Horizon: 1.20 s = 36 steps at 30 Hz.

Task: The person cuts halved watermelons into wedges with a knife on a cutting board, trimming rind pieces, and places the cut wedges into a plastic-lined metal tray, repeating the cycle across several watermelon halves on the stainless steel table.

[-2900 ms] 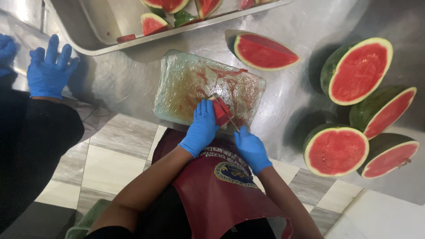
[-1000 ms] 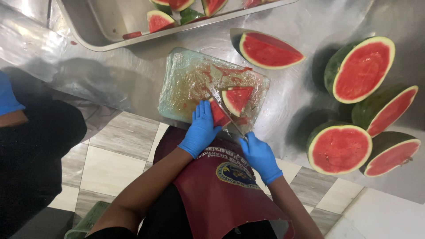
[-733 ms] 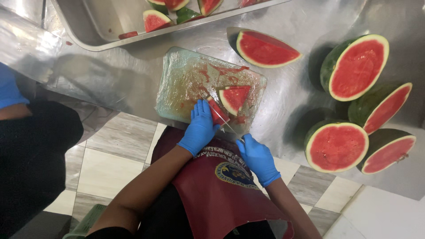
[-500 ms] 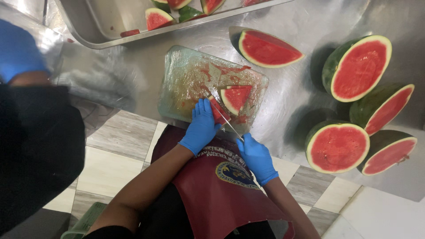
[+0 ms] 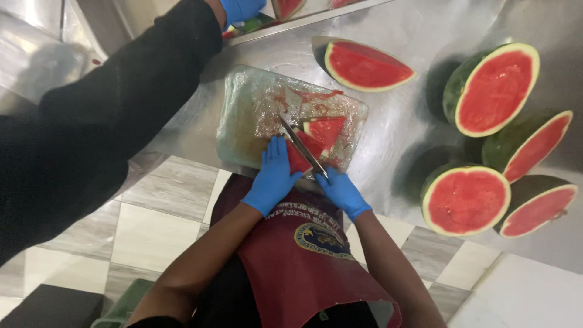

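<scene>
Since approx half a sec ago, co-worker's black sleeve has swung in across the upper left, w/ their blue-gloved hand now up at the tray edge; my own hands have barely shifted. My left hand, blue glove, lies flat w/ fingers pressed on the near watermelon piece at the board's front edge, not curled round it. My right hand is wrapped tight on the knife handle, blade running diagonally up-left across the fruit, tip near board centre. A 2nd cut wedge sits just beside the blade on its far side, red face up. Both are on the clear, juice-smeared cutting board on the steel counter. Beyond the board, a long wedge; off to the right, well apart, four watermelon halves clustered together, cut faces showing. Red apron below, tiled floor under that.
</scene>
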Each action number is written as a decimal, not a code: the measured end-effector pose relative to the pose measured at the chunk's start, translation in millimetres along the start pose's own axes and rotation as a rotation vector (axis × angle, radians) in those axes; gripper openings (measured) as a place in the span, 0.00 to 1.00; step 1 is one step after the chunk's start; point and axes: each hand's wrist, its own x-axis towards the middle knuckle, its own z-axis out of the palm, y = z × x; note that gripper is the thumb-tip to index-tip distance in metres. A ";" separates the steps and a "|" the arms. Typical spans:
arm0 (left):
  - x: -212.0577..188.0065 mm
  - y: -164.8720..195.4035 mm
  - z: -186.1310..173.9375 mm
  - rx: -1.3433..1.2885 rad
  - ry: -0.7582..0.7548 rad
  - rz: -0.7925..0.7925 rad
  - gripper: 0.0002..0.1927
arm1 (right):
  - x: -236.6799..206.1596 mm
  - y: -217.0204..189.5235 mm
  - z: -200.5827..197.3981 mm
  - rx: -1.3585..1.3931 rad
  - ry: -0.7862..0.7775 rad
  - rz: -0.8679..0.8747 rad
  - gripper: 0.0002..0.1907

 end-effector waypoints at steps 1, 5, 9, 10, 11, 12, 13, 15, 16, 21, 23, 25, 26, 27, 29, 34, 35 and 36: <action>-2.3 -1.1 -2.0 -0.004 0.006 0.014 0.57 | 1.8 -1.4 -10.8 0.065 -0.053 0.027 0.20; -16.1 -5.6 -8.8 -0.001 -0.053 -0.017 0.59 | -15.9 -17.2 -31.4 0.025 -0.068 0.112 0.20; -15.5 -4.0 -8.9 -0.005 0.026 0.019 0.53 | -49.0 -32.7 -40.1 -0.106 0.038 0.083 0.13; -14.0 -2.6 -8.3 -0.015 0.048 0.033 0.53 | -56.3 -35.7 -40.3 -0.160 0.075 0.057 0.13; -12.6 -1.0 -7.5 -0.027 0.071 0.046 0.52 | -62.4 -38.0 -40.2 -0.206 0.109 0.006 0.12; -11.0 1.0 -7.0 -0.027 0.057 0.030 0.52 | -67.1 -39.9 -39.7 -0.253 0.144 -0.047 0.12; -9.8 2.8 -6.3 -0.027 0.045 0.016 0.51 | -70.5 -40.9 -38.8 -0.300 0.181 -0.102 0.12; -7.2 5.6 -6.1 -0.023 0.030 -0.002 0.51 | -73.2 -41.5 -37.4 -0.321 0.182 -0.104 0.12; -6.1 6.7 -6.2 -0.022 0.022 -0.005 0.51 | -73.6 -41.2 -36.8 -0.330 0.183 -0.104 0.12; -4.2 9.1 -6.0 0.028 0.028 0.013 0.52 | -72.7 -38.2 -34.6 -0.364 0.176 -0.100 0.12; -4.2 9.7 -5.5 0.003 0.022 -0.004 0.52 | -73.2 -38.0 -34.4 -0.367 0.179 -0.110 0.12; -4.3 10.7 -5.0 0.018 0.027 -0.006 0.52 | -74.3 -38.3 -34.7 -0.361 0.182 -0.126 0.13; -4.2 11.3 -5.0 0.025 0.030 -0.008 0.52 | -74.7 -38.7 -35.0 -0.356 0.186 -0.129 0.13; -4.4 11.8 -5.1 0.020 0.019 -0.020 0.52 | -75.4 -39.1 -35.3 -0.351 0.189 -0.133 0.13; -4.3 12.7 -5.7 0.009 -0.004 -0.043 0.51 | -75.9 -40.1 -35.8 -0.355 0.180 -0.120 0.13; -4.5 14.0 -6.7 0.044 -0.001 -0.023 0.52 | -74.4 -41.1 -34.8 -0.366 0.169 -0.102 0.13; -4.8 14.1 -6.5 0.038 0.008 -0.020 0.52 | -73.8 -40.3 -33.3 -0.364 0.159 -0.093 0.13; -5.1 14.2 -6.2 0.058 0.011 -0.011 0.52 | -72.6 -38.8 -31.5 -0.361 0.150 -0.083 0.13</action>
